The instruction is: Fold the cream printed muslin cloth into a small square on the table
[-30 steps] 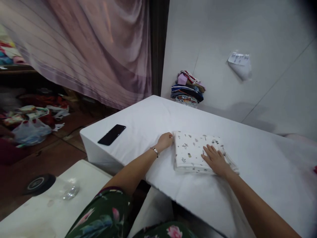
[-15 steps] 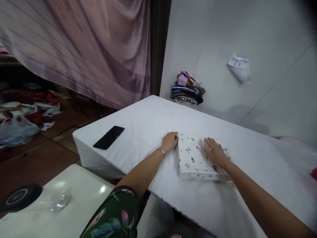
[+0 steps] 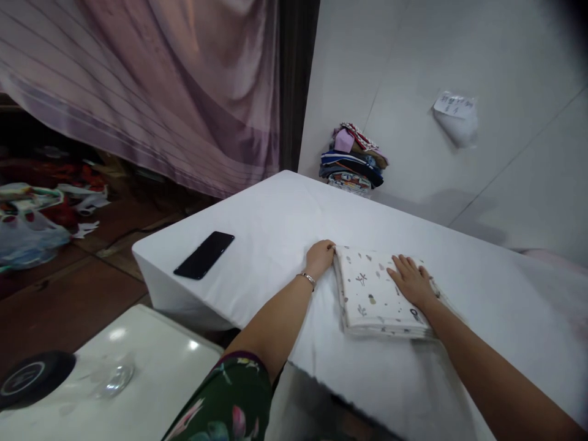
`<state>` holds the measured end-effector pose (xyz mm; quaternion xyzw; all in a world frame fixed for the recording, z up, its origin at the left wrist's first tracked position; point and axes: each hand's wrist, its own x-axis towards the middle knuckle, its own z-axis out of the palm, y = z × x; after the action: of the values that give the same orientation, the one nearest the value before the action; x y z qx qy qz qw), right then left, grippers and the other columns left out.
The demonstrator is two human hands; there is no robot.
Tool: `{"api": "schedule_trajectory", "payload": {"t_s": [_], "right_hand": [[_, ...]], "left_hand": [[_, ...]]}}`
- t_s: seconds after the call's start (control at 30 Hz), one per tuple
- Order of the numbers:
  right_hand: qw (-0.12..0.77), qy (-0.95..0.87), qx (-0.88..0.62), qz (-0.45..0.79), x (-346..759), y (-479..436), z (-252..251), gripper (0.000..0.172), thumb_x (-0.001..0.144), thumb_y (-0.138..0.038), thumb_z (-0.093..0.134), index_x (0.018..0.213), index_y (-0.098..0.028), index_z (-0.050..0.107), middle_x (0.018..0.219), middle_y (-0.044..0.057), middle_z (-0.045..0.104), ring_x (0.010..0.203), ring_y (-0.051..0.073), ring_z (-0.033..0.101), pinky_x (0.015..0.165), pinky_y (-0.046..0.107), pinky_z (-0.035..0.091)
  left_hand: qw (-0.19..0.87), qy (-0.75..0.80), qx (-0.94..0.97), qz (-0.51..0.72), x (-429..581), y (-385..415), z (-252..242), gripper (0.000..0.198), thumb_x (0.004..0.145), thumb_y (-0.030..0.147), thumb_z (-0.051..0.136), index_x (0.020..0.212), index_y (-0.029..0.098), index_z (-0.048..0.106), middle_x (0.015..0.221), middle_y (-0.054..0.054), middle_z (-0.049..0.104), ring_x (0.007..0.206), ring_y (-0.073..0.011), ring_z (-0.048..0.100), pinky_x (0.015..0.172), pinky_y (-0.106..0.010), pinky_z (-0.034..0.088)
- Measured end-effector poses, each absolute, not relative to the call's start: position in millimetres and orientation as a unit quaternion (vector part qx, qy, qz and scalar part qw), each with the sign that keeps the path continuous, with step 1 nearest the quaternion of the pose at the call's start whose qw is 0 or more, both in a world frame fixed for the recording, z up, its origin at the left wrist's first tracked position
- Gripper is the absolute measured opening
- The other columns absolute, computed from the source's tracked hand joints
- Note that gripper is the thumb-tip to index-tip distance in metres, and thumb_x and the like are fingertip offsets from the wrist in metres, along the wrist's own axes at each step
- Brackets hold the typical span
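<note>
A folded white cloth with a small printed plant pattern lies on the white-covered table. At its upper left corner, my left hand has its fingers closed on the cloth's edge; a bracelet circles that wrist. My right hand rests flat on the upper right part of the cloth, fingers spread. Layered folds show along the near edge of the cloth.
A black phone lies on the table's left part. Folded clothes are stacked by the wall. At lower left, a glossy white surface holds a clear glass object. A plastic bag sits on the floor.
Both hands and the cloth have shifted slightly to the right in view. My left fingers are now pinched at the cloth's corner, and my right hand's fingers are more spread.
</note>
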<state>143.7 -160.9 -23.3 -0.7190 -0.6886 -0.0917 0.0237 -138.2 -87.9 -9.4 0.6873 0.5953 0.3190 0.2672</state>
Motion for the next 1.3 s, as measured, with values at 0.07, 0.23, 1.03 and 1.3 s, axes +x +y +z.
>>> {"api": "schedule_trajectory", "payload": {"t_s": [0.07,0.23,1.03,1.3], "right_hand": [[0.021,-0.687,-0.721,-0.092,144,-161,-23,0.058,0.092,-0.049,0.020,0.140,-0.020,0.036,0.147,0.009,0.031,0.136,0.026,0.024,0.106,0.051,0.023],[0.021,-0.683,-0.726,-0.080,145,-161,-24,0.059,0.092,-0.051,0.018,0.140,-0.022,0.034,0.148,0.007,0.030,0.137,0.024,0.023,0.106,0.050,0.022],[0.043,-0.687,-0.723,-0.056,140,-161,-15,0.059,0.091,-0.053,0.020,0.140,-0.023,0.035,0.148,0.008,0.031,0.136,0.026,0.023,0.107,0.051,0.020],[0.048,-0.686,-0.726,-0.034,136,-162,-13,0.059,0.092,-0.052,0.022,0.141,-0.022,0.033,0.149,0.009,0.027,0.137,0.027,0.021,0.107,0.053,0.017]], "left_hand": [[0.273,0.595,0.681,0.329,-142,-89,-8,0.020,0.084,0.021,0.049,0.092,0.024,0.067,0.099,0.000,0.069,0.089,-0.0140,0.060,0.077,-0.024,0.043],[0.273,0.598,0.672,0.341,-154,-101,0,0.021,0.084,0.034,0.049,0.085,0.021,0.066,0.086,-0.002,0.069,0.075,-0.0140,0.059,0.066,-0.024,0.041],[0.291,0.599,0.722,0.189,-137,-137,19,0.021,0.076,0.039,0.055,0.075,0.019,0.061,0.080,-0.005,0.066,0.079,-0.0204,0.059,0.069,-0.029,0.044],[0.088,0.338,0.901,0.255,-108,-172,16,0.052,0.087,0.048,0.045,0.132,0.022,0.041,0.142,-0.008,0.039,0.135,-0.0240,0.025,0.111,-0.042,0.016]]}}
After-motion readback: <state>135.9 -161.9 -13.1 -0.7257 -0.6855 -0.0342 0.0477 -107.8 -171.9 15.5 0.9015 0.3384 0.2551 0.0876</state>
